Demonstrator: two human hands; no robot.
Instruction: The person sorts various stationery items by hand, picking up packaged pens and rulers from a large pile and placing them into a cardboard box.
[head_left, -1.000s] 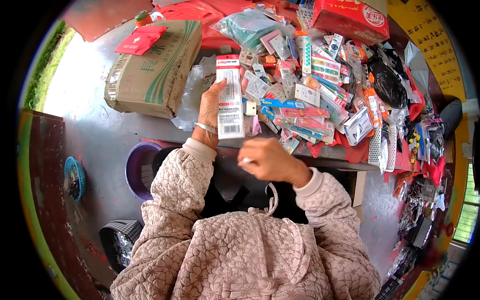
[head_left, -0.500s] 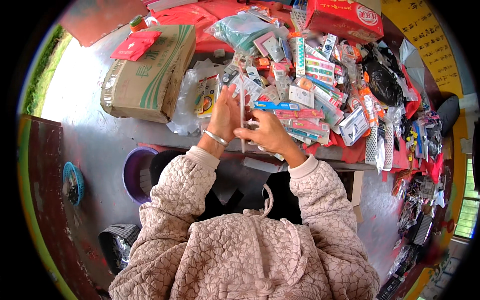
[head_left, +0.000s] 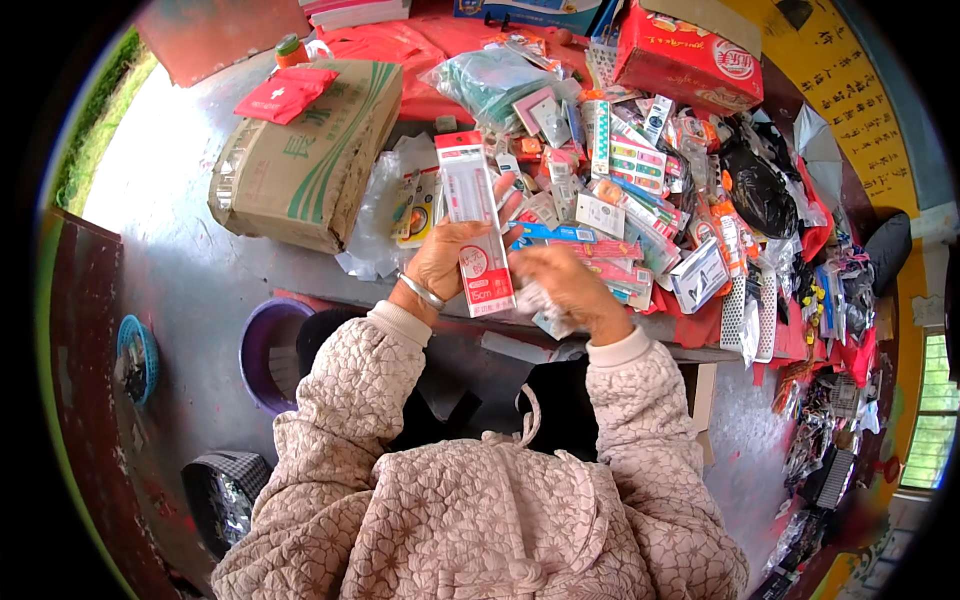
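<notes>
Left hand (head_left: 440, 262) clamps a long red-and-white flat packet (head_left: 476, 222) upright — right hand (head_left: 562, 285) curled beside it over small clear packets (head_left: 540, 305), grip unclear — cardboard box (head_left: 300, 160) left.

Head-worn fisheye, steeply downward, close.

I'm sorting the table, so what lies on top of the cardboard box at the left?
On the cardboard box lies a flat red packet, near its far end. An orange-capped bottle stands just behind. What is inside the box cannot be seen.
</notes>
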